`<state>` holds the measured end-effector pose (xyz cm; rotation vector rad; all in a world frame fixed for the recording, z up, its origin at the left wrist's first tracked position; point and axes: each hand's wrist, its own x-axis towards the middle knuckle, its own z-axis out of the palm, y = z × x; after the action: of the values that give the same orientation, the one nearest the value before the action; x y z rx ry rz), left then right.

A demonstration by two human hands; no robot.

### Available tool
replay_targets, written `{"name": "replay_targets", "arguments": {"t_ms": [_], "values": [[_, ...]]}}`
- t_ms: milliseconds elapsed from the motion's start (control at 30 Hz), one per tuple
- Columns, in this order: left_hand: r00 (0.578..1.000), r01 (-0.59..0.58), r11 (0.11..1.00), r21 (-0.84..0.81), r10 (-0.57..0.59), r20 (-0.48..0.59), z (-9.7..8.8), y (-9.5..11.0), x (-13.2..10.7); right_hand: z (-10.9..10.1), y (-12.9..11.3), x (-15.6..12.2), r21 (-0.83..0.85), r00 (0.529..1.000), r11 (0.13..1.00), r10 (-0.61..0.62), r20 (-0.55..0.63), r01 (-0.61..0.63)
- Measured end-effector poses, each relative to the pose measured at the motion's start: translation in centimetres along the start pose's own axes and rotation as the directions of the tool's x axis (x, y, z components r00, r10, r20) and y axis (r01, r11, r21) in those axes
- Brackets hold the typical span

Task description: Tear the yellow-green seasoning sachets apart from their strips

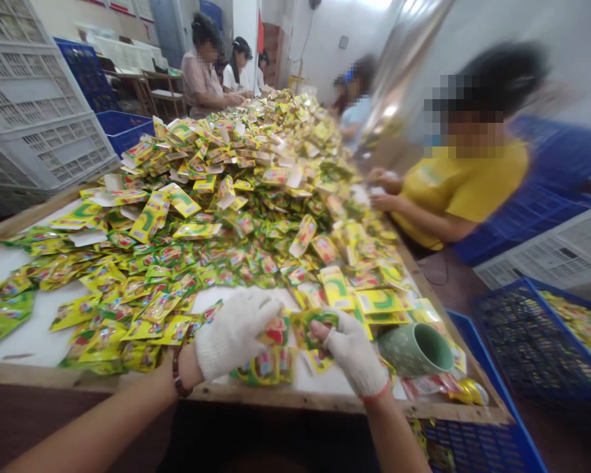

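Note:
A huge heap of small yellow-green sachets (236, 190) covers the long white table (24, 341). Both my hands wear white knit gloves and work at the near edge. My left hand (234, 332) is closed over a small stack of sachets (263, 364) that shows under its fingers. My right hand (352, 351) pinches one green sachet (315, 325) between thumb and fingers, right beside the left hand. A beaded bracelet sits on my left wrist.
A green cup (414, 348) lies on its side by my right hand. Blue crates (536, 341) with sachets stand at the right, white crates (34, 112) are stacked at the left. A person in a yellow shirt (463, 184) works across the right edge; others sit at the far end.

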<state>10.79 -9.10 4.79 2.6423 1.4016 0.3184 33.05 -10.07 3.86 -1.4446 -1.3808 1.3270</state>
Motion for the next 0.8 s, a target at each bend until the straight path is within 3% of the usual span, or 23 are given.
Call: {"name": "replay_targets", "arguments": {"t_ms": [133,267,333,433,567,667,733,800], "values": [[1.0,0.018,1.0,-0.007,-0.018,0.008,0.6,1.4,-0.3,1.0,-0.6,0.5,-0.149,0.992,0.983,-0.114,-0.06,0.104],[0.98,0.196,0.975,-0.101,-0.2,-0.026,1.6,2.8,-0.4,2.9,-0.1,0.2,-0.299,0.927,0.927,-0.299,-0.225,0.226],[0.964,0.25,0.958,-0.139,-0.261,-0.059,2.1,3.1,-0.4,3.4,0.1,0.1,-0.372,0.913,0.896,-0.341,-0.222,0.244],[0.969,0.209,0.968,-0.141,-0.224,-0.103,2.7,3.0,-0.5,3.0,-0.3,0.1,-0.426,0.956,0.873,-0.286,-0.057,0.236],[0.992,0.044,0.996,-0.079,-0.053,-0.111,3.1,2.4,-0.6,1.6,-1.8,0.3,-0.5,0.975,0.841,-0.135,0.177,0.207],[0.992,0.003,0.999,-0.041,-0.008,-0.129,2.9,1.9,-0.5,0.4,-2.5,0.3,-0.356,0.961,0.925,-0.033,0.276,0.135],[0.991,0.01,1.0,-0.023,-0.013,-0.136,2.6,1.6,-0.4,-0.3,-2.5,0.2,-0.231,0.967,0.971,-0.005,0.256,0.066],[0.99,0.007,1.0,-0.015,-0.009,-0.14,2.5,1.5,-0.3,-0.5,-2.2,0.1,-0.195,0.989,0.979,-0.03,0.144,0.058]]}}
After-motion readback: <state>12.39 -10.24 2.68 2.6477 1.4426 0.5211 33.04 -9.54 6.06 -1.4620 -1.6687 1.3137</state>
